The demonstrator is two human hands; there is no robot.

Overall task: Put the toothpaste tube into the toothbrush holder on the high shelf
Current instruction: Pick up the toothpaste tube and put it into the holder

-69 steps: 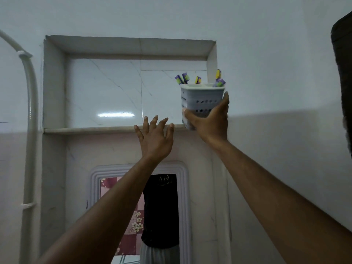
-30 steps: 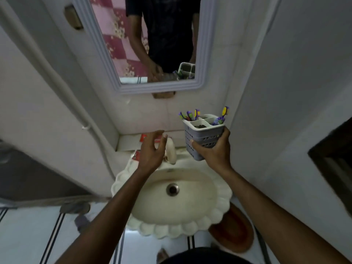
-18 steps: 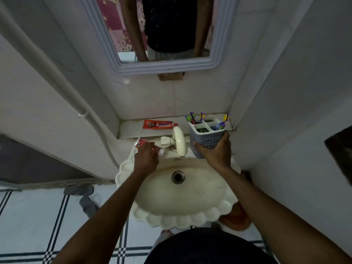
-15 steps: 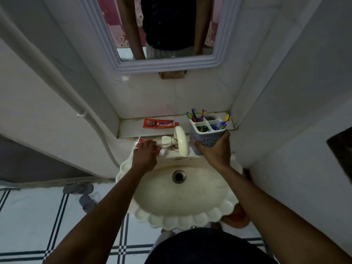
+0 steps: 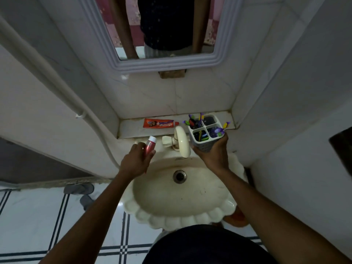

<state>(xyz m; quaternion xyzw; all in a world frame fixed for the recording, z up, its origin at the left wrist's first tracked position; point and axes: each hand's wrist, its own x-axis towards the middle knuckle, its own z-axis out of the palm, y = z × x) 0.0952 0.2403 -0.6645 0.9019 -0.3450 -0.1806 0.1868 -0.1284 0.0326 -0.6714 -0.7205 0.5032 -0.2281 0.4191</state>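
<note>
My left hand grips a red toothpaste tube with a white cap, held upright over the sink's back left rim. My right hand holds the grey four-compartment toothbrush holder from below, just right of the tap. Several toothbrushes stand in its compartments; the far right compartment looks empty. A second, orange-red toothpaste tube lies flat on the ledge behind the sink. The high shelf is out of view.
A cream scalloped sink lies below my hands, its curved tap between them. A framed mirror hangs above. A white pipe runs down the left wall. Slippers sit on the tiled floor.
The view dropped from the high shelf to the sink. My right hand brought the holder down. My left hand took the small tube off the sink rim and lifted it upright.
</note>
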